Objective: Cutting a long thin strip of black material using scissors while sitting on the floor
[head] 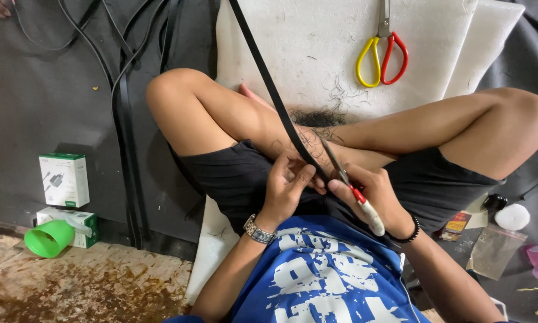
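The person sits cross-legged on a white foam pad [317, 54], and everything here is placed from that pad. Over its near edge, above the lap, the left hand [290, 185] pinches a long black strap [269, 84] between thumb and fingers, its grip closed tight on the band. The strap runs up from that pinch diagonally across the pad to the top edge of the view. A metal wristwatch [257, 229] sits on the left wrist.

Just right of the left hand, the right hand [377, 194] is closed round the red and white handle of small snips [347, 179], whose thin metal blades point up along the strap where the left fingers hold it. A black bead bracelet [414, 230] circles the right wrist. Dark fine hair-like fibres [317, 116] lie heaped on the pad just beyond the hands, between the crossed shins.

At the pad's far right corner lie scissors with one yellow and one red handle loop [381, 57], well apart from both hands. Left of the pad, black straps and cables [125, 119] trail over the dark floor mat [47, 96]; further left stand two white and green boxes [64, 179] and a green plastic cup [49, 237] on its side. Right of the pad lie a clear plastic bag [494, 251] and a round white object [512, 216].
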